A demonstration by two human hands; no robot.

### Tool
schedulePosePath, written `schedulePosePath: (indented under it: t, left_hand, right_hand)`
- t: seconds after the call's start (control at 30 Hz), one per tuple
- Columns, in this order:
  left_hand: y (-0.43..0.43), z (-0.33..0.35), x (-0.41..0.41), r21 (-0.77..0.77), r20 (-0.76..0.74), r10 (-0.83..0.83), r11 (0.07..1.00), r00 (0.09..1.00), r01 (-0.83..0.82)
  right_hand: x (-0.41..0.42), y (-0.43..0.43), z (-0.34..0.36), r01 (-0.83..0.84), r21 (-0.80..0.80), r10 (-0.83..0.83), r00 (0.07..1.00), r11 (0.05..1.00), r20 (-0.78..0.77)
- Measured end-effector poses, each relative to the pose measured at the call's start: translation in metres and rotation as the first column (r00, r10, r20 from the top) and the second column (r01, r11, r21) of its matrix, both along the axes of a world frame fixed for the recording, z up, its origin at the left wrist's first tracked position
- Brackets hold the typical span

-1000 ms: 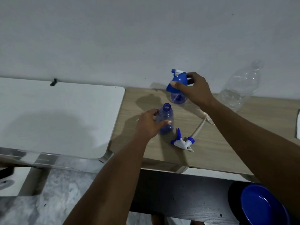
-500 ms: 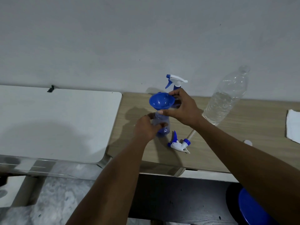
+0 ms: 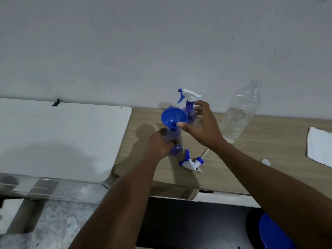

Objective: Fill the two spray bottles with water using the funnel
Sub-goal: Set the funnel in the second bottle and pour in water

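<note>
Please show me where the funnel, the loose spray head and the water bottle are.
funnel (image 3: 173, 116), head view, inside of its blue bowl.
loose spray head (image 3: 190, 163), head view, its white body.
water bottle (image 3: 239, 115), head view, middle of its clear wall.

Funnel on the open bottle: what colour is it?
Plain blue, no pattern. The funnel tops the spray bottle in the left hand; head view shows it best.

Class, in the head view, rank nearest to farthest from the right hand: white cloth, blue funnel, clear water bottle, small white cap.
1. blue funnel, at the thumb of the right hand
2. clear water bottle, just right
3. small white cap, front right
4. white cloth, far right
</note>
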State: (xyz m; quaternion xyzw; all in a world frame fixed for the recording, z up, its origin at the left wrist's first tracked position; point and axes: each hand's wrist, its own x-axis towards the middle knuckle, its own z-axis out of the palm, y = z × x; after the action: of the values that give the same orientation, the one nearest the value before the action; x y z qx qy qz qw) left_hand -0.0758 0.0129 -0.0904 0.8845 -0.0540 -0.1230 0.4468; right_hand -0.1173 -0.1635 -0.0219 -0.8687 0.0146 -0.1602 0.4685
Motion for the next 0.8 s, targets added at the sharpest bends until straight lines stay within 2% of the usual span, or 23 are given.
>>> schedulePosePath:
  t: [0.07, 0.17, 0.23, 0.3, 0.37, 0.43, 0.53, 0.7, 0.8]
  left_hand:
    - [-0.002, 0.0, -0.002, -0.005, 0.013, 0.003, 1.0, 1.0, -0.003]
    - [-0.006, -0.001, -0.004, -0.017, 0.022, -0.005, 1.0, 1.0, 0.006]
    - [-0.008, -0.001, -0.004, -0.01, 0.031, -0.015, 1.0, 0.999, 0.015]
    - [-0.01, -0.001, -0.005, -0.012, 0.029, -0.024, 1.0, 0.999, 0.025]
    - [-0.01, -0.001, -0.004, -0.016, 0.025, -0.02, 1.0, 0.999, 0.021]
    - [-0.009, -0.004, -0.002, -0.011, 0.031, -0.015, 1.0, 0.999, 0.015]
    - [-0.009, -0.008, 0.001, -0.017, 0.028, -0.011, 1.0, 1.0, 0.011]
    - [-0.009, -0.009, 0.001, -0.013, 0.023, -0.016, 1.0, 1.0, 0.017]
    - [-0.009, -0.01, 0.0, -0.01, 0.019, -0.01, 1.0, 1.0, 0.01]
  right_hand:
    - [-0.009, -0.012, -0.001, 0.212, 0.028, -0.214, 0.964, 0.977, 0.157]
    - [-0.019, -0.039, -0.011, 0.554, 0.121, -0.563, 0.772, 0.823, 0.295]
    - [-0.022, -0.055, -0.018, 0.708, 0.174, -0.725, 0.635, 0.684, 0.268]
    - [-0.021, -0.069, -0.025, 0.78, 0.198, -0.804, 0.583, 0.594, 0.118]
    - [-0.017, -0.082, -0.029, 0.783, 0.2, -0.791, 0.609, 0.589, -0.059]
    - [-0.01, -0.095, -0.032, 0.734, 0.206, -0.726, 0.676, 0.647, -0.126]
    - [0.001, -0.111, -0.033, 0.632, 0.24, -0.624, 0.772, 0.737, -0.119]
    - [0.013, -0.12, -0.028, 0.627, 0.21, -0.626, 0.776, 0.751, -0.077]
    - [0.011, -0.127, -0.018, 0.584, 0.107, -0.583, 0.811, 0.805, -0.044]
